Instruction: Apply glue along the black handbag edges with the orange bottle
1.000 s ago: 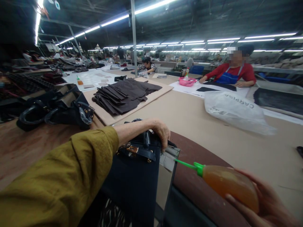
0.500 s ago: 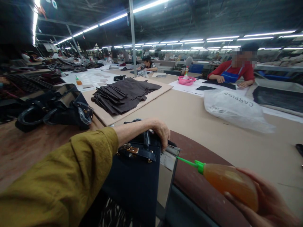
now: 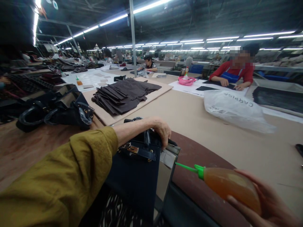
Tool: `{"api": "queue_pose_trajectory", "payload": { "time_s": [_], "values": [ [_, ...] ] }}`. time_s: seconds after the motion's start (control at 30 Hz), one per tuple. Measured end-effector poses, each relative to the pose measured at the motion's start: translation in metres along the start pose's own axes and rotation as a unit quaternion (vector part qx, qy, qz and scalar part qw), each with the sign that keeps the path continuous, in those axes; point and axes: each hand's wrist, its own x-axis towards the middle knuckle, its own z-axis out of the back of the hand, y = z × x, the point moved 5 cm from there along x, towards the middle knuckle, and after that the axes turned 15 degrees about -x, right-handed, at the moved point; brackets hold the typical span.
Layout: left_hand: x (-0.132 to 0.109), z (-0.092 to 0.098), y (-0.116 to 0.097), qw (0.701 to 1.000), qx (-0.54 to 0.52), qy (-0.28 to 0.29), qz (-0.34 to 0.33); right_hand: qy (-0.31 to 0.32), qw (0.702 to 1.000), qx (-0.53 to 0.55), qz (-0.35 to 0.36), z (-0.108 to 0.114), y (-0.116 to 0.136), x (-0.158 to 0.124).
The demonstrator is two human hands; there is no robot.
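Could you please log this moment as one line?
left hand: on navy handbag; right hand: holding amber bottle; green nozzle: tip by handbag's side edge

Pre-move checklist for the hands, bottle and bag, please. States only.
1. Left hand on the navy handbag's top edge: ok. Grip firmness: cannot tell.
2. Right hand around the squeeze bottle: ok.
3. Liquid in bottle: ok, amber-brown contents show.
4. Green nozzle pointed at the handbag's open side: ok. Tip touching the edge: cannot tell.
5. White plastic bag clear of the nozzle: ok.
6. Co-worker's hands clear of the handbag: ok, across the table.
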Motion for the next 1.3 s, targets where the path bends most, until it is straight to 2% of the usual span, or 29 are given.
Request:
{"api": "queue_pose_trajectory", "payload": {
  "time_s": [0.1,0.27,0.4,0.53,0.67,1.0,1.3],
  "values": [
    [-0.012,0.013,-0.01,0.996,0.076,-0.054,-0.011,0.012,0.999,0.032,0.004,0.002,-0.001,0.002],
    [-0.039,0.038,-0.045,0.962,0.213,-0.167,-0.044,-0.058,0.996,0.072,-0.008,0.011,0.006,0.01],
    [-0.037,0.049,-0.063,0.933,0.282,-0.216,-0.056,-0.082,0.994,0.073,-0.017,0.015,0.017,0.021],
    [-0.017,0.05,-0.066,0.921,0.307,-0.229,-0.072,-0.102,0.991,0.089,-0.019,0.016,0.03,0.031],
    [-0.005,0.046,-0.063,0.916,0.309,-0.242,-0.085,-0.09,0.991,0.089,-0.029,0.012,0.037,0.036],
    [-0.002,0.04,-0.063,0.899,0.337,-0.265,-0.091,-0.06,0.994,0.087,-0.012,0.005,0.026,0.046],
    [-0.01,0.035,-0.058,0.905,0.304,-0.29,-0.069,-0.032,0.997,0.074,-0.012,-0.006,0.009,0.042]
  ]
}}
